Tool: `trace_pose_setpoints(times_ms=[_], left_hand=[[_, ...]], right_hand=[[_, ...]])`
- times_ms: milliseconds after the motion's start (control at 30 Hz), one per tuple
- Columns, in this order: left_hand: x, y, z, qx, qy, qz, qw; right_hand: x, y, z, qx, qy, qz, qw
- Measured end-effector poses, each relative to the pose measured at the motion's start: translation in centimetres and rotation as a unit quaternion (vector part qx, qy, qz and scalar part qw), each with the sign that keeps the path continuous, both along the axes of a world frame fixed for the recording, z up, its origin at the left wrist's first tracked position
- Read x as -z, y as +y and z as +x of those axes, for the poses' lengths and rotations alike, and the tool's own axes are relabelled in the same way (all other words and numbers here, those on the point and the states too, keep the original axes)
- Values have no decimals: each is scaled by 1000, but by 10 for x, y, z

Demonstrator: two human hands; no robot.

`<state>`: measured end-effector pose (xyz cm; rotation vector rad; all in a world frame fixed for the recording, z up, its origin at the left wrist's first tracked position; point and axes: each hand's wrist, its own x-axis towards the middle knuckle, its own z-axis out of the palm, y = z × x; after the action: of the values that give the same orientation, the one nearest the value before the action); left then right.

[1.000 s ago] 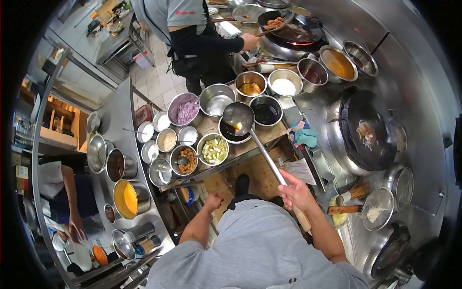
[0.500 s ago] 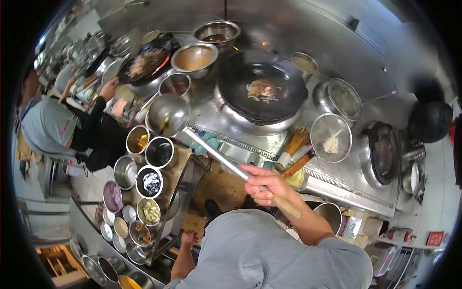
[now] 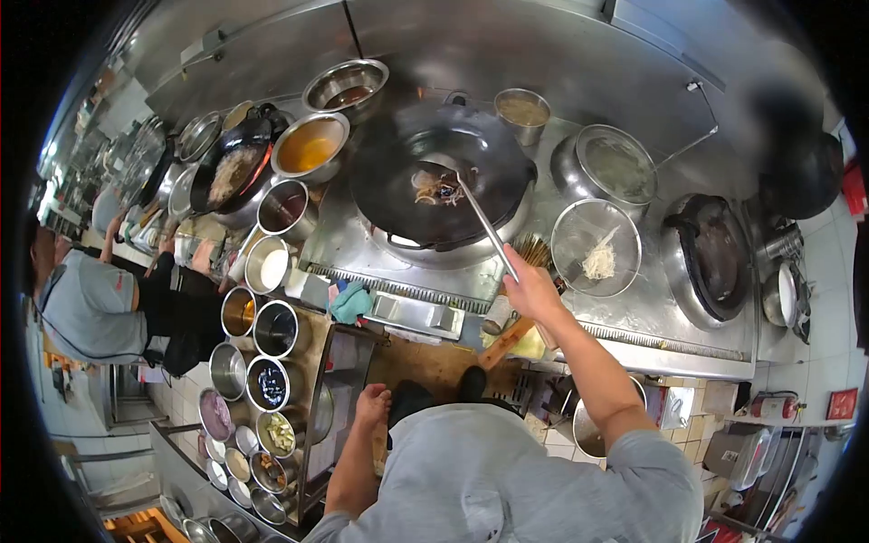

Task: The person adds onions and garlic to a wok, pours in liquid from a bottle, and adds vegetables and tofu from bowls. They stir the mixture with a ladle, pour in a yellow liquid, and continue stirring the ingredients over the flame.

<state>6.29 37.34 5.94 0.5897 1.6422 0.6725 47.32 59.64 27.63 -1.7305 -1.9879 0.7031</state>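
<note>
My right hand [image 3: 532,290] is closed round the handle of a long metal ladle [image 3: 484,220]. The ladle's bowl end is down in the large black wok [image 3: 389,167], among sliced food [image 3: 425,185] with a dark sauce on it. My left hand [image 3: 372,404] hangs low beside my body, its fingers curled, with nothing visible in them. A teal cloth [image 3: 351,302] lies on the stove's front edge, ahead of my left hand.
Seasoning pots, one with dark sauce [image 3: 270,384], stand at the left. A strainer [image 3: 597,249] with pale shreds and a second wok [image 3: 715,258] are on the right. Bowls [image 3: 311,147] stand behind. At the far left, a person [image 3: 86,303] works near another wok [image 3: 237,172].
My right hand has moved forward, and the ladle has swung from the left-hand pots into the wok. Dark sauce now shows on the food. The view has shifted.
</note>
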Motion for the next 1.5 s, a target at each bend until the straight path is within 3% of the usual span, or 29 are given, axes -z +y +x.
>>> trace_pose_setpoints(times_ms=[100, 200, 267, 333, 367, 400, 467, 567, 667, 700, 767, 800, 867, 900, 933, 1000, 1033, 1133, 1267, 1300, 1367, 1500], left_hand=[[-9, 27, 17, 14, -19, -29, 999], [7, 45, 20, 54, -6, -27, 998], [36, 54, 5, 189, 104, 41, 976], [81, 68, -14, 342, 243, 133, 898], [85, 76, -15, 348, 224, 110, 904], [85, 85, -16, 351, 207, 86, 909], [91, 90, -17, 216, 32, -50, 975], [131, 91, -48, 333, 108, -8, 937], [118, 77, -61, 315, 97, -43, 943], [116, 71, -67, 445, 181, 0, 877], [113, 65, -72, 656, 338, 80, 671], [107, 66, -68, 668, 348, 81, 653], [87, 42, -66, 694, 367, 78, 615], [72, 25, -58, 604, 347, 40, 716], [63, 9, -48, 524, 330, 15, 785], [47, -15, -26, 429, 318, -10, 845], [40, -26, -14, 400, 320, -16, 859], [24, -56, 9, 345, 335, -28, 876], [8, -89, 24, 319, 385, -48, 865], [6, -93, 23, 280, 322, -52, 903], [33, -109, 11, 271, 314, -29, 909], [6, -106, 11, 324, 330, -1, 887]], right_hand=[[5, 4, -1, 66, -59, 39, 995], [13, 3, 1, 110, -30, -30, 993], [22, 0, -7, 127, 8, -2, 992], [19, -7, -17, 135, 97, 34, 985], [8, -9, -22, 168, 164, 1, 972], [-10, -12, -26, 193, 233, -28, 953], [-43, -17, -16, 262, 399, -84, 875], [-65, -18, 20, 357, 525, -26, 772], [-84, 0, 92, 397, 563, 11, 724], [-78, 12, 120, 397, 576, 35, 713], [-71, 37, 165, 431, 596, 78, 674], [-67, 49, 187, 446, 606, 98, 651], [-52, 66, 233, 404, 627, 71, 662], [-47, 71, 252, 384, 638, 57, 666], [-47, 74, 267, 368, 675, 36, 638], [-43, 82, 291, 334, 743, -11, 580], [-42, 87, 301, 332, 794, -39, 508], [-41, 85, 310, 296, 845, -49, 442], [-29, 82, 325, 253, 874, -69, 408], [-27, 82, 326, 244, 878, -66, 407], [-31, 81, 330, 249, 880, -75, 397], [-36, 79, 333, 267, 868, -65, 414]])
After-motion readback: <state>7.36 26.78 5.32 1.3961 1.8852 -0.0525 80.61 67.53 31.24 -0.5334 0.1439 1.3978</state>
